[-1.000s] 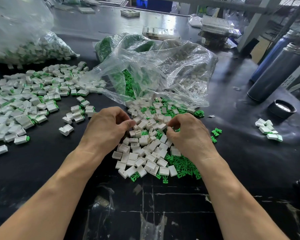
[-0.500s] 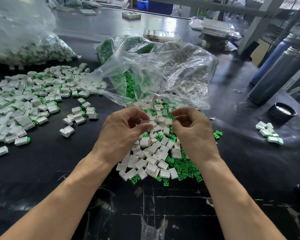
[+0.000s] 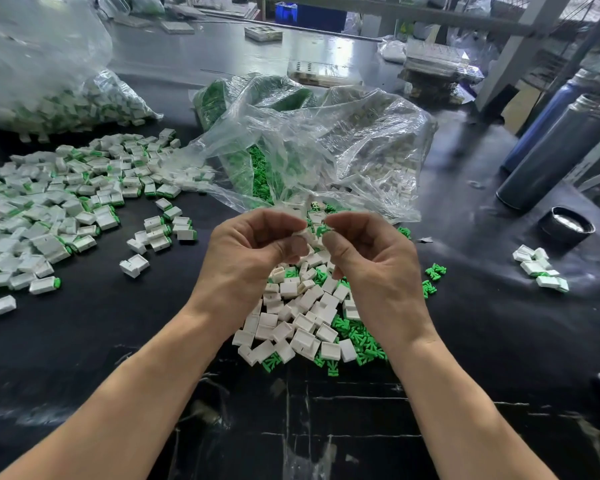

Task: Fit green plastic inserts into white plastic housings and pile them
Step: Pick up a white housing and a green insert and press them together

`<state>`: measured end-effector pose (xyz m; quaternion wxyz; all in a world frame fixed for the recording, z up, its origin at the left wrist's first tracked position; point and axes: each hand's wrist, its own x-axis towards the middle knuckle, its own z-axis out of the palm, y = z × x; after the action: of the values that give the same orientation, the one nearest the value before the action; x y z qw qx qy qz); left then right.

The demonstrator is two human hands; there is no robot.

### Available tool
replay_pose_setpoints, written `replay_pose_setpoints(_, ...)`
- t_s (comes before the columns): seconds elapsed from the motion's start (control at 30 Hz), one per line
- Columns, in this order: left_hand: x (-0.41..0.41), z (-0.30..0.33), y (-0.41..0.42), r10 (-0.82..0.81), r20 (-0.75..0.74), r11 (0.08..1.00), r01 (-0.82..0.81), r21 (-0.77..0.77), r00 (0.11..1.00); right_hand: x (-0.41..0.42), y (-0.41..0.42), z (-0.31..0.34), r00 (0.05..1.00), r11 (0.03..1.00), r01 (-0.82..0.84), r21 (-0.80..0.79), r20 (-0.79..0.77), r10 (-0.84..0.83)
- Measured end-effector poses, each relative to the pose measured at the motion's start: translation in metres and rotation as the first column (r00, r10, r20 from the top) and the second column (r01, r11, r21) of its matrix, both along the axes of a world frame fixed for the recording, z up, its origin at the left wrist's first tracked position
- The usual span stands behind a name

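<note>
1. Since the earlier frame both hands have risen off the loose heap and closed toward each other.
2. My left hand [image 3: 253, 247] pinches a white housing [image 3: 300, 233] in its fingers; my right hand [image 3: 364, 251] pinches a green insert [image 3: 322, 231]. Both parts sit above the heap's 12 o'clock edge.
3. Insert's long axis seems to run 3-to-9 o'clock, pointing toward the housing; blur prevents certainty.
4. Done: a large finished pile [image 3: 49, 209] at 9 o'clock on the tabletop [image 3: 118, 341].
5. Left: the loose heap [image 3: 302, 320] and the open bag [image 3: 312, 150] at 12 o'clock, so I judge much remains.
</note>
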<state>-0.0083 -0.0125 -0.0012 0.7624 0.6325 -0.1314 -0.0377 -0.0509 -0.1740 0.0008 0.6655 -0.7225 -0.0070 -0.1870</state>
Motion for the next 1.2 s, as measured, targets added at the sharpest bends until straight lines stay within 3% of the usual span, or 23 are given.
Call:
replay_pose_setpoints(0.37, -0.0013, 0.0009, 0.0005, -0.024, -0.012, 0.999, 0.024, 0.045, 1.000, -0.0032, 0.0028, 0.0022, 0.999, 0.998, 0.000, -0.061, 0.035, 0.002)
replay_pose_setpoints(0.77, -0.0043, 0.0026, -0.0001, -0.008, 0.070, 0.991, -0.002, 0.135, 0.998, -0.0024, -0.0030, 0.0018, 0.999, 0.971, -0.020, -0.237, 0.037, 0.030)
replay_pose_setpoints(0.97, -0.0036, 0.0026, 0.0010, -0.021, 0.103, 0.992, 0.008, 0.129, 0.994, -0.0029, -0.0013, 0.0027, 0.997, 0.999, -0.033, 0.003, -0.069, 0.033)
replay_pose_setpoints(1.2, -0.0054, 0.0027, 0.0008, 0.005, 0.068, 0.992, -0.013, 0.124, 0.998, -0.0035, 0.0013, -0.0011, 0.999, 0.988, -0.009, -0.153, -0.050, 0.001)
